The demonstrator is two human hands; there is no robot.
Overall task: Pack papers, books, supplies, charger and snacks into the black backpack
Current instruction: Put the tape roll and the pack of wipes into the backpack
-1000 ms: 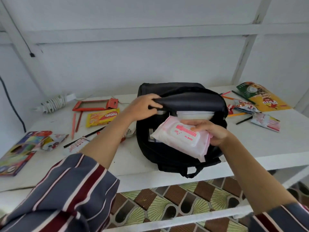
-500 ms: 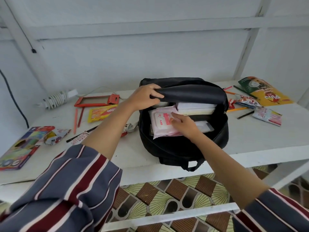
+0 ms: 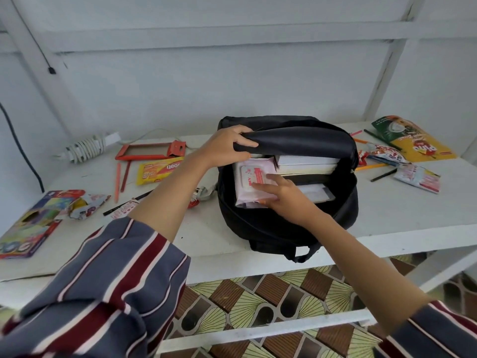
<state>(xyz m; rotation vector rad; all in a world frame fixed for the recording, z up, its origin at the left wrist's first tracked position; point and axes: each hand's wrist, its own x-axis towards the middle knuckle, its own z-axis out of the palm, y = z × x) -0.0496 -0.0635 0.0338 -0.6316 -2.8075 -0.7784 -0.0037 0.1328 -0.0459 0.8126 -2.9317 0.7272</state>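
L hand (image 3: 227, 144) grips backpack (image 3: 296, 140) flap, R hand (image 3: 281, 195) fingers flat, pressing wipes pack (image 3: 247, 177) inside

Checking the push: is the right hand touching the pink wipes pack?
Touching: the head view shows the right hand with fingers flat on the pink wipes pack.

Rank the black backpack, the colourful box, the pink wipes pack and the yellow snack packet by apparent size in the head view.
1. black backpack
2. colourful box
3. pink wipes pack and yellow snack packet: too alike to rank; the right hand covers part of the pack.
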